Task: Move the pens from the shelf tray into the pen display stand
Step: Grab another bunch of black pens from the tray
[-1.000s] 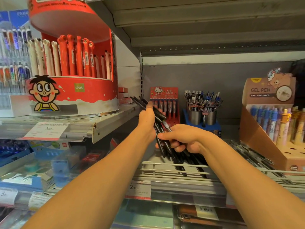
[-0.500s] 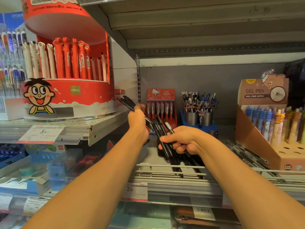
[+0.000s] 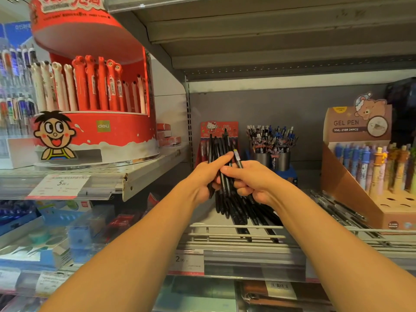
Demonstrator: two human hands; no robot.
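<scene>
At frame centre, the left hand point(image 3: 206, 176) and right hand point(image 3: 252, 181) together clutch 1 bundle of black pens point(image 3: 221, 158) above the shelf tray point(image 3: 234, 230), probably squaring them for the pen display stand point(image 3: 360, 176) at right.

A round red pen carousel point(image 3: 94, 131) with a cartoon boy's face point(image 3: 54, 135) stands on the upper left shelf point(image 3: 139, 174), filled with upright red and white pens point(image 3: 90, 86). A price label point(image 3: 58, 185) marked 5.00 hangs on that shelf's edge. At the back, a red cat-themed pen pack point(image 3: 219, 129) stands beside two metal cups point(image 3: 273, 159) stuffed with pens. Another price label point(image 3: 185, 261), marked 2.00, sits on the lower rail. Blue boxes point(image 3: 45, 242) fill the lower left.
</scene>
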